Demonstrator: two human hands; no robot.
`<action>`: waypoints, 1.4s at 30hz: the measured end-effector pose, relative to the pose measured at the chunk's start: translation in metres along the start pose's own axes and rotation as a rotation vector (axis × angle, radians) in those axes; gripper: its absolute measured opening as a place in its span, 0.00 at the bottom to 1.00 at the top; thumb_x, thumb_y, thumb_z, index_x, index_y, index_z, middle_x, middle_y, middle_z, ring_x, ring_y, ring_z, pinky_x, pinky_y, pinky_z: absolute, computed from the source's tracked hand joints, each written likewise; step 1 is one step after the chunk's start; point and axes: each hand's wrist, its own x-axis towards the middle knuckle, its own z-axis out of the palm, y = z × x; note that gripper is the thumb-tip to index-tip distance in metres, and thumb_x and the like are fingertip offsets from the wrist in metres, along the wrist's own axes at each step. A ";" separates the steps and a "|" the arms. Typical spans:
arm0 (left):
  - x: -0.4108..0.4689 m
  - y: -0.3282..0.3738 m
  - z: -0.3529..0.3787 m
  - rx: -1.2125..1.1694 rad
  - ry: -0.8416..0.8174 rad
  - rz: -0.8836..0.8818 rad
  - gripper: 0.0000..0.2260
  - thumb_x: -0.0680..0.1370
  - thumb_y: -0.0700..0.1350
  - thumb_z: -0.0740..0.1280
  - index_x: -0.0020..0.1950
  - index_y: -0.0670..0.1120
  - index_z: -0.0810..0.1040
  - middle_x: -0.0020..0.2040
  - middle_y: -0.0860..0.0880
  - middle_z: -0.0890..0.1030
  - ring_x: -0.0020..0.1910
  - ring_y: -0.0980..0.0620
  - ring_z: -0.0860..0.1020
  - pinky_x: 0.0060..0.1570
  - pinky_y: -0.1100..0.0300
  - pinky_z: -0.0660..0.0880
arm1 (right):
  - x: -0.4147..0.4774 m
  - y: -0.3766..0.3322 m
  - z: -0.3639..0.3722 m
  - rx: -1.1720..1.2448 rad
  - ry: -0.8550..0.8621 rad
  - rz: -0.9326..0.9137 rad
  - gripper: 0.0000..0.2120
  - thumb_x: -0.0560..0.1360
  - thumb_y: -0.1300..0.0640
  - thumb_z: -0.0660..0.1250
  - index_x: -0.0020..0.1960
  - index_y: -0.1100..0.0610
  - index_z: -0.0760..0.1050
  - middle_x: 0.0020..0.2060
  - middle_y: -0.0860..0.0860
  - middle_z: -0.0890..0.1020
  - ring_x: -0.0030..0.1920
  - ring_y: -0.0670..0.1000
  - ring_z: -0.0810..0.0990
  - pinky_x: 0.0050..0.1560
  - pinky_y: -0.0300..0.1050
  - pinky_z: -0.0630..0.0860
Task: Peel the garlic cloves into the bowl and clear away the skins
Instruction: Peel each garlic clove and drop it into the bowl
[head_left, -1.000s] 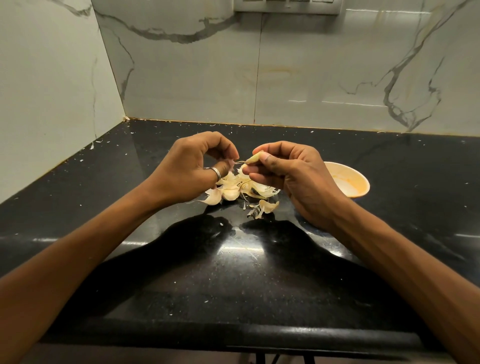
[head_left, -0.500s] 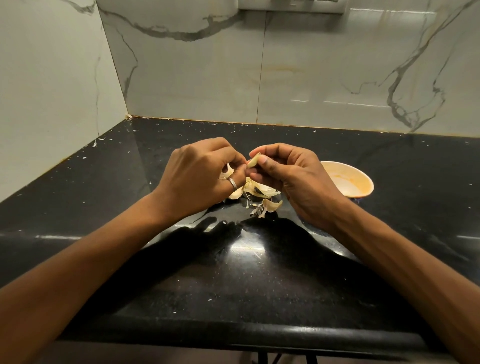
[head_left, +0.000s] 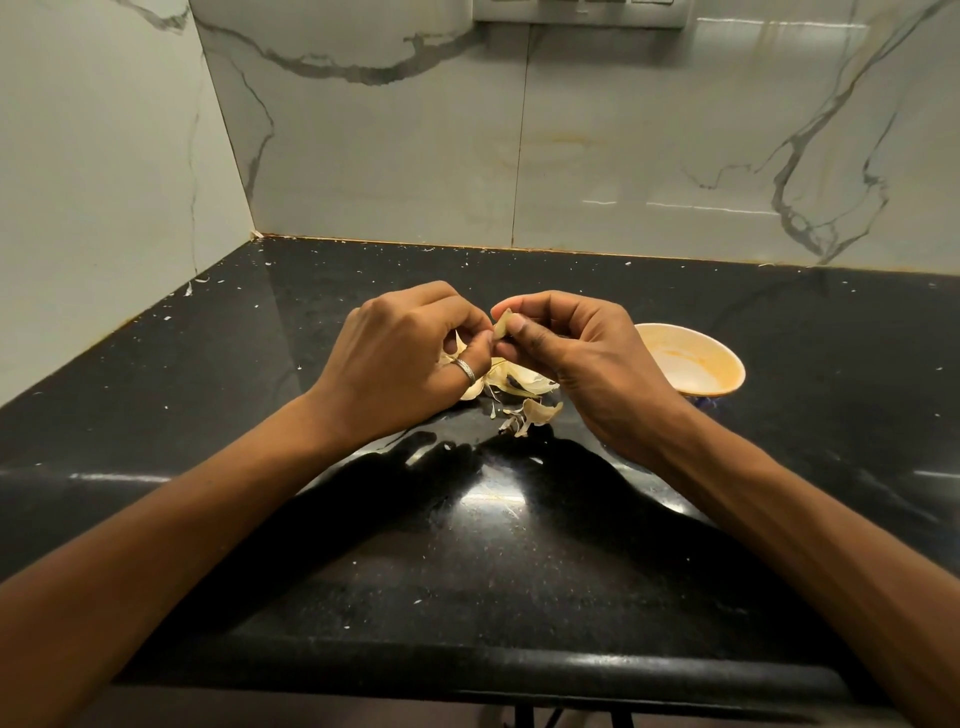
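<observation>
the garlic clove (head_left: 501, 328) sits at the centre of the frame, pinched between thumb and forefinger of the right hand (head_left: 587, 358), with the other fingers curled in beneath. the left hand (head_left: 405, 353), just left of it, has its fingers curled tight, and the tips nip the clove's lower end. the knuckles hide whether a flap of skin is already loose there. under both hands a heap of skins (head_left: 519, 382) lies on the black counter (head_left: 519, 545). the bowl (head_left: 736, 370) stands at middle right, just beyond the right hand.

the step looks like stripping the skin. it likely goes best if the right hand holds firm without crushing, while a left nail catches the papery edge at the root end and draws it along the clove's length. turning the clove between pulls should help. letting the peel fall onto the heap, away from the bowl, makes clearing up easier.
</observation>
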 end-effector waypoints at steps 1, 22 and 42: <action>0.000 0.000 0.000 0.002 -0.002 0.001 0.10 0.79 0.50 0.66 0.46 0.46 0.84 0.40 0.52 0.81 0.34 0.52 0.77 0.32 0.51 0.77 | 0.000 0.000 0.000 -0.008 0.002 0.000 0.09 0.80 0.67 0.65 0.58 0.66 0.80 0.48 0.58 0.85 0.48 0.49 0.86 0.52 0.38 0.81; 0.002 0.000 0.005 -0.135 0.006 -0.112 0.11 0.76 0.50 0.67 0.44 0.44 0.83 0.38 0.52 0.80 0.34 0.54 0.78 0.36 0.52 0.77 | -0.002 -0.005 0.005 0.029 0.007 0.033 0.10 0.79 0.66 0.68 0.59 0.67 0.79 0.47 0.58 0.85 0.46 0.49 0.85 0.51 0.39 0.82; 0.005 0.003 0.002 -0.383 -0.086 -0.388 0.03 0.78 0.45 0.72 0.45 0.47 0.83 0.36 0.46 0.82 0.32 0.46 0.80 0.31 0.47 0.78 | -0.002 -0.004 0.002 -0.011 -0.003 0.004 0.09 0.79 0.69 0.66 0.59 0.67 0.80 0.49 0.61 0.85 0.46 0.52 0.85 0.52 0.42 0.83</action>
